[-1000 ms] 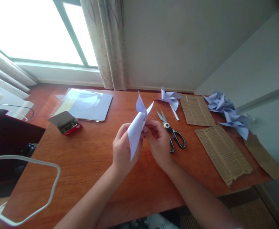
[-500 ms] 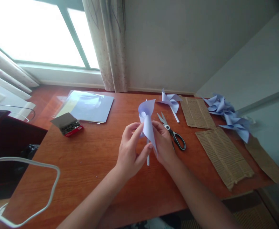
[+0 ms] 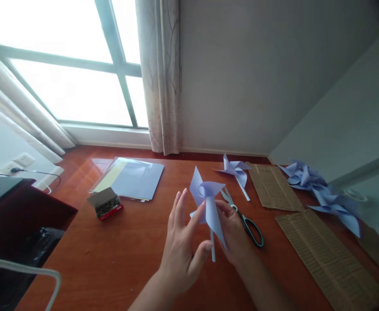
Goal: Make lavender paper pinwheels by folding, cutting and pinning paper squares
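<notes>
item: one pinwheel [image 3: 213,216], held above the desk [image 3: 144,272], blades curled in and stick [image 3: 213,252] on, so i judge it nearly complete; right fingers [image 3: 227,210] gripping it behind the blades, left fingers [image 3: 195,220] spread wide, index tip at the blades. also made: a second pinwheel [image 3: 236,167] beyond the scissors [image 3: 252,231], others heaped [image 3: 306,177] at right; their sticks, if any, i cannot see.

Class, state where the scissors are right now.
In the head view, the scissors lie right of centre on the table, partly hidden by the right hand, left of the nearer cardboard.
</notes>
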{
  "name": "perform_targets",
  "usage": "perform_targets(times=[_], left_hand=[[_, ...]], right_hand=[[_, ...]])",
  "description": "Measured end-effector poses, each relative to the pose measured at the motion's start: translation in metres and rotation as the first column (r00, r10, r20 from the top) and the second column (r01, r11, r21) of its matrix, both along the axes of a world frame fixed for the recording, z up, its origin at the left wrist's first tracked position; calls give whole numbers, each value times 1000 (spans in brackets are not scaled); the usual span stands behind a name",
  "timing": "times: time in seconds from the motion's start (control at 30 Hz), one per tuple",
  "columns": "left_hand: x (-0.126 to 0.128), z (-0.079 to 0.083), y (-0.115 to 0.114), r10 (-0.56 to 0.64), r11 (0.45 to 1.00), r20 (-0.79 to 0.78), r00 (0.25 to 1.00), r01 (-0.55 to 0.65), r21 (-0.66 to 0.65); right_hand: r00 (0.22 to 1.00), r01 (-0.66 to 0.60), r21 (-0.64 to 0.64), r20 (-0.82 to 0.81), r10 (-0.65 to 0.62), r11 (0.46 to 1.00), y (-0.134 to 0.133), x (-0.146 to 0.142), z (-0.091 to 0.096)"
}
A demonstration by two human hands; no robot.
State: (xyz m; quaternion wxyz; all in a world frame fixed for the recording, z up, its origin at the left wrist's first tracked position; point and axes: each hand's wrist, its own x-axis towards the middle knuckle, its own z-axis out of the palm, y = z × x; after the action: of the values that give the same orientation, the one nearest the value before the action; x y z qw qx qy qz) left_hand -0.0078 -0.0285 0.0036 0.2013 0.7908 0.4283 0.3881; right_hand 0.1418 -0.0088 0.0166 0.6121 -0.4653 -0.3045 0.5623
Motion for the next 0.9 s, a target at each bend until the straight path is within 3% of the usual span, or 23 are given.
perform_targets(times=[0.2,0.43,0.57,0.9], left_hand=[[-4,-7,3,-7,999,-5,1000,7,34],[-6,-15,7,54,993,-42,998,-49,111],[-3,-16,7,99,992,-12,995,-97,84],[-6,-23,10,59,996,-78,995,-54,66]], right_hand=[[991,-22,-69,-130,13,997,0,-5,-2],[992,-29,-29,-124,25,999,-2,-6,-7],[990,-67,-22,-124,63,998,-2,-7,-9],[994,19,-36,-110,-23,999,5,-8,-8]])
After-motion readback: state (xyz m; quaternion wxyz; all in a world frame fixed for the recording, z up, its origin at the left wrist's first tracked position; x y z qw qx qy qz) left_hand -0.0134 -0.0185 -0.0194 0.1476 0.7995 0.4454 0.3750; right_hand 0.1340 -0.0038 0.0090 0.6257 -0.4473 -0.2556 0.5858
